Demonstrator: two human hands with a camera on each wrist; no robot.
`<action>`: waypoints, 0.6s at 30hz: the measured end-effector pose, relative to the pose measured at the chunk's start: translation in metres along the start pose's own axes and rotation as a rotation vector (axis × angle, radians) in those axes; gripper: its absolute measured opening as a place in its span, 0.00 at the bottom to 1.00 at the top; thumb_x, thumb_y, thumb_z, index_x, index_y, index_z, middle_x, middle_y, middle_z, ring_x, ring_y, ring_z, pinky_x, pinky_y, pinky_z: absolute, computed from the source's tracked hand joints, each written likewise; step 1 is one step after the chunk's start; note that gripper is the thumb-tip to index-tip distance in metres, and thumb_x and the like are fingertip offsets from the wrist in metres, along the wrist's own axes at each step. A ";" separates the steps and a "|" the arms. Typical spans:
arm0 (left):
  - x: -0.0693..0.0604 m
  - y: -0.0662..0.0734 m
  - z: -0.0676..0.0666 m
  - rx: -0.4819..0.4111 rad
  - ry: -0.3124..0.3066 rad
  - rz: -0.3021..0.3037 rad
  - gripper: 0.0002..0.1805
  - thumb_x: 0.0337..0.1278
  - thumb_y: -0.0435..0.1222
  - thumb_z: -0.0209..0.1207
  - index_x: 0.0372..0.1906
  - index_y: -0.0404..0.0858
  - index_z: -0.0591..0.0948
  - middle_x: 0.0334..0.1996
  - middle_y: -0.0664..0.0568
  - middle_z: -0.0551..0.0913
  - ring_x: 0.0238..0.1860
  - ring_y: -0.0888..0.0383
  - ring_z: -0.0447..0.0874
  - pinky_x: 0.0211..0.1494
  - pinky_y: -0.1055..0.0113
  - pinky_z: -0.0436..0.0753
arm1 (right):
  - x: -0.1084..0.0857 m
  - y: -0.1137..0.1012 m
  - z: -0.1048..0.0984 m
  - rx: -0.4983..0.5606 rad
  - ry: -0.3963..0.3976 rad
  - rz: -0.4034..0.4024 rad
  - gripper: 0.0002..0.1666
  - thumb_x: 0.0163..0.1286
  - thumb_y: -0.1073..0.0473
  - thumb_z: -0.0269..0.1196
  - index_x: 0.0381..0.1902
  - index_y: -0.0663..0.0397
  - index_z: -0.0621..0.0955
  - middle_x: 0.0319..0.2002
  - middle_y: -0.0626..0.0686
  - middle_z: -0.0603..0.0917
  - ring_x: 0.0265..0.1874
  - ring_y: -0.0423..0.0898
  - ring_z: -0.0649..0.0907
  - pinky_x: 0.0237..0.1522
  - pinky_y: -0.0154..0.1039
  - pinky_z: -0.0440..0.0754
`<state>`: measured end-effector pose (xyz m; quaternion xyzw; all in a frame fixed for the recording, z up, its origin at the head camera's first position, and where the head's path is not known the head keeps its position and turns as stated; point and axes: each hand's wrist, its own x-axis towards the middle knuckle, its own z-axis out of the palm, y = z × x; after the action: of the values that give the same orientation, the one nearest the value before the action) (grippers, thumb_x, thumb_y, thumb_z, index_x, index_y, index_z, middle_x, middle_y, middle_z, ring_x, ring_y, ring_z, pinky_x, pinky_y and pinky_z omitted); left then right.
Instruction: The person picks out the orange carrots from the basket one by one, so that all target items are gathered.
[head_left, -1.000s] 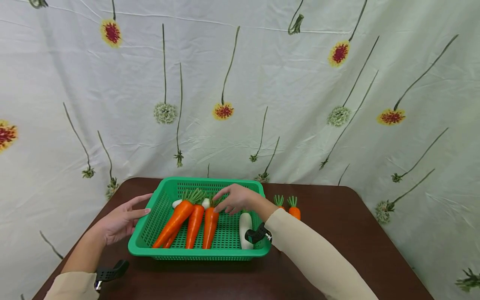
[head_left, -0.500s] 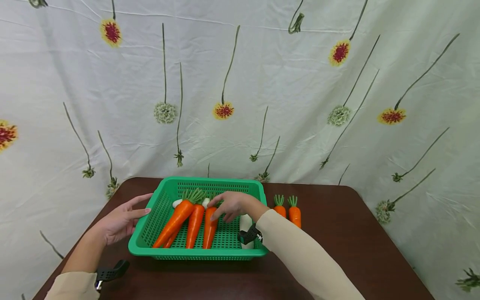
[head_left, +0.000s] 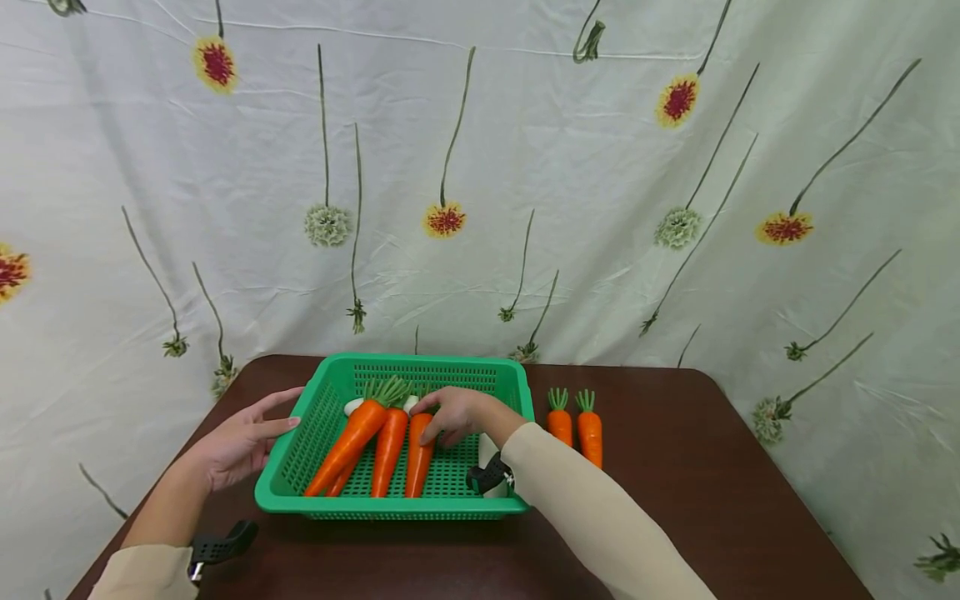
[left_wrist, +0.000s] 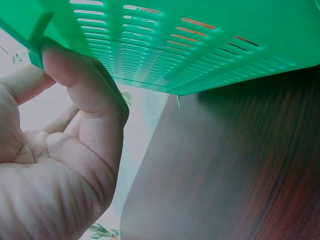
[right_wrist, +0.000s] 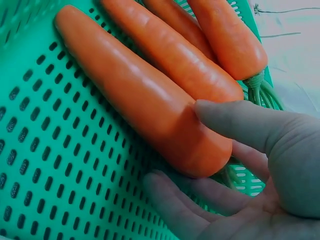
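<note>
My left hand (head_left: 238, 446) grips the left rim of a green plastic basket (head_left: 390, 505); in the left wrist view a bent digit (left_wrist: 75, 75) meets the rim. Inside the basket, my right hand (head_left: 453, 414) is over the rightmost carrot (head_left: 418, 462). In the right wrist view its thumb (right_wrist: 225, 116) reaches the top of that carrot (right_wrist: 150, 105) near the leafy end, while the other fingers are loosely spread below and behind the thick end. More orange carrots (head_left: 352, 442) lie to the left, one across another. The right wrist partly hides a white radish (head_left: 487, 450).
Two carrots (head_left: 590, 433) lie on the dark brown table (head_left: 675, 467) right of the basket, partly behind the right sleeve. White rounded ends (head_left: 352, 406) show behind the carrots in the basket. A flower-printed white cloth (head_left: 480, 167) hangs behind the table.
My right hand has moved left and down, from above the basket to the rightmost carrot's thick end. More of the two carrots on the table shows. The left hand keeps its place on the rim.
</note>
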<state>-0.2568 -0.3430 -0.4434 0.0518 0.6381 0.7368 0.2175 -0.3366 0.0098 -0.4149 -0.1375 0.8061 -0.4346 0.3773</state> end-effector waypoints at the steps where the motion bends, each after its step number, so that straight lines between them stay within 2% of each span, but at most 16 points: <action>1: 0.000 0.000 0.000 0.000 -0.001 0.001 0.37 0.79 0.35 0.51 0.81 0.51 0.46 0.51 0.54 0.88 0.48 0.51 0.92 0.54 0.49 0.89 | 0.000 0.000 0.000 0.004 0.003 0.000 0.34 0.64 0.70 0.71 0.67 0.47 0.79 0.68 0.59 0.75 0.53 0.59 0.85 0.59 0.56 0.86; 5: 0.000 0.000 0.000 0.000 -0.009 0.007 0.35 0.80 0.35 0.51 0.80 0.52 0.48 0.51 0.54 0.89 0.48 0.52 0.92 0.53 0.49 0.89 | 0.002 0.000 0.001 0.014 0.007 -0.002 0.34 0.64 0.71 0.70 0.67 0.49 0.79 0.63 0.59 0.78 0.49 0.56 0.86 0.60 0.56 0.85; 10: 0.000 -0.001 0.000 -0.001 -0.016 0.013 0.35 0.80 0.35 0.50 0.80 0.51 0.47 0.50 0.54 0.89 0.48 0.52 0.92 0.53 0.50 0.89 | 0.003 0.000 0.001 0.017 0.012 -0.003 0.32 0.63 0.72 0.71 0.64 0.51 0.80 0.51 0.57 0.82 0.44 0.53 0.87 0.58 0.54 0.87; 18: -0.002 0.000 0.000 -0.008 -0.033 0.023 0.33 0.80 0.35 0.49 0.79 0.53 0.49 0.51 0.54 0.89 0.47 0.52 0.92 0.52 0.51 0.90 | 0.001 -0.002 0.002 0.077 0.018 -0.026 0.29 0.60 0.75 0.71 0.59 0.55 0.83 0.49 0.57 0.83 0.41 0.52 0.88 0.55 0.54 0.88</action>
<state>-0.2549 -0.3434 -0.4432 0.0704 0.6307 0.7410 0.2196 -0.3357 0.0065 -0.4140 -0.1296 0.7903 -0.4713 0.3695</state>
